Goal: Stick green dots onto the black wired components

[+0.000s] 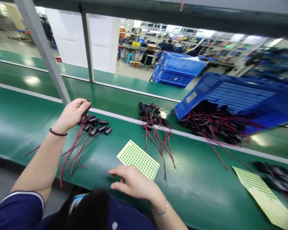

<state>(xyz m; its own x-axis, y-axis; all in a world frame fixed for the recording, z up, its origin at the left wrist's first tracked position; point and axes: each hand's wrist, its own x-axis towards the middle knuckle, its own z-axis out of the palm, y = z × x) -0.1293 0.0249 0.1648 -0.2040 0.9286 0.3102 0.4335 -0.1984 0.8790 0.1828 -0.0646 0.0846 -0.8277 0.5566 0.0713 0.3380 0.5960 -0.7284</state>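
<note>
Left hand (73,113) pinched shut on a black connector (86,111) at the top of a neat row of wired connectors (97,126), red and black leads trailing back across the green counter (26,127). Right hand (133,182) hovering loose and open, fingers spread, grip on nothing, just beside the sticker sheet (138,158) of green dots. Loose pile of wired connectors (153,119) further along, then a tipped blue crate (230,95) spilling more. Second sticker sheet (261,191) off to the right.

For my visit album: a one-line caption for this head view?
Left hand places a black wired connector in a row; right hand hovers by green sticker sheet.
</note>
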